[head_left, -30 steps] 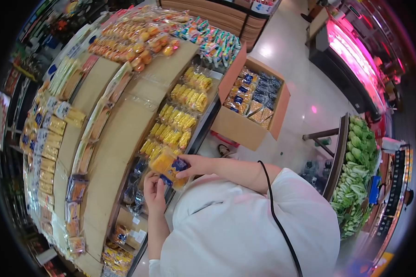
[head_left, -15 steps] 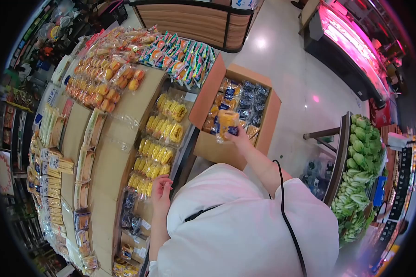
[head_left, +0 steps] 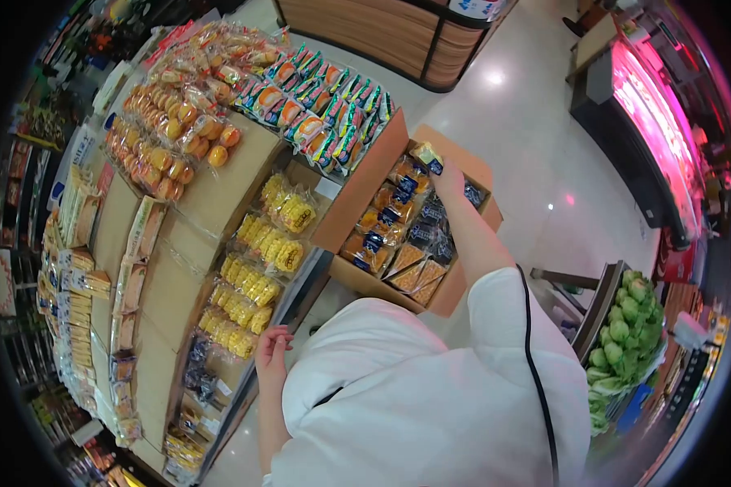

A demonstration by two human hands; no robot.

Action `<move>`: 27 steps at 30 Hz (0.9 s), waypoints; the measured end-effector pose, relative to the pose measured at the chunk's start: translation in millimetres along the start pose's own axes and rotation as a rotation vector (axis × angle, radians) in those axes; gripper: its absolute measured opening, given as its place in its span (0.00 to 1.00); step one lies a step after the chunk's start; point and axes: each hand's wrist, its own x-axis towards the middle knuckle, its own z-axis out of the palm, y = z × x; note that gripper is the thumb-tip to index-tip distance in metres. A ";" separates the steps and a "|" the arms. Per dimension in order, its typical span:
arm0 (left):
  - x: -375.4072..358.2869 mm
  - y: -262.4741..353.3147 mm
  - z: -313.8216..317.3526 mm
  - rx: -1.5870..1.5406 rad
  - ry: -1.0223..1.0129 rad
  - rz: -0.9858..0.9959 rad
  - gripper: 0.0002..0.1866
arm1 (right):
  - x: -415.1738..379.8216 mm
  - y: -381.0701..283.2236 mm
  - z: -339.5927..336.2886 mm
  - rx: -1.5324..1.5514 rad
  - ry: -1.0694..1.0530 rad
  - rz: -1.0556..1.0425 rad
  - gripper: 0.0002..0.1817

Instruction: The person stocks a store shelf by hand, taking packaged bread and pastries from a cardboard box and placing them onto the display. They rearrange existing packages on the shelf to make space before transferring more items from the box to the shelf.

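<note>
My right hand (head_left: 448,185) is closed on a small wrapped pastry pack (head_left: 427,157) with a dark blue label, at the far end of an open cardboard box (head_left: 357,208). Inside that box lie orange-brown wrapped breads (head_left: 384,213), dark packs (head_left: 432,235) and waffle-like packs (head_left: 418,274). My left hand (head_left: 273,345) hangs beside the shelf edge, fingers loosely curled with nothing visible in them. It is nearest to the yellow wrapped pastries (head_left: 240,300) on the shelf.
A tiered display (head_left: 211,195) on the left bears bagged buns (head_left: 158,142) and green-and-white packs (head_left: 321,101). A wood-panelled counter (head_left: 365,28) stands ahead. Leafy greens (head_left: 629,325) sit on a rack at right, below a pink-lit case (head_left: 654,105).
My right hand has moved with the pack to the far end of the box. The view has shifted, and more of the box contents shows. My left hand remains beside the shelf.
</note>
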 end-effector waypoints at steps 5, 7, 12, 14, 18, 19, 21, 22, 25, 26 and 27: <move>-5.3 -1.6 13.4 -0.037 0.055 -0.060 0.07 | 33.0 0.8 24.4 -0.147 -0.129 -0.102 0.27; -8.4 -1.2 17.8 -0.040 0.079 -0.076 0.07 | 39.0 -7.2 27.5 -0.183 -0.135 -0.105 0.26; -8.0 0.6 29.1 -0.044 0.102 -0.118 0.06 | 46.7 7.9 35.8 -0.110 -0.129 -0.174 0.28; -6.5 2.8 34.3 -0.041 0.096 -0.131 0.06 | 48.1 20.0 40.2 -0.060 -0.112 -0.230 0.29; -4.4 4.4 42.1 -0.016 0.077 -0.143 0.07 | 42.3 9.6 29.4 -0.115 -0.151 -0.184 0.31; -3.8 3.6 42.6 0.001 0.069 -0.136 0.07 | 30.9 -1.3 21.0 -0.166 -0.080 -0.211 0.32; -2.2 0.8 43.3 0.034 0.057 -0.122 0.07 | 26.8 -4.8 20.0 -0.226 0.027 -0.316 0.32; -2.3 1.3 44.1 0.034 0.060 -0.121 0.08 | 27.6 0.5 24.1 -0.234 0.061 -0.392 0.32; -4.3 2.4 45.7 0.035 0.065 -0.123 0.08 | 30.7 10.3 32.1 -0.323 0.066 -0.457 0.33; -4.4 2.1 45.6 0.037 0.068 -0.124 0.08 | 35.0 12.3 34.1 -0.363 0.054 -0.451 0.34; -4.2 2.0 45.5 0.038 0.070 -0.124 0.09 | 40.4 14.5 38.9 -0.411 0.043 -0.436 0.34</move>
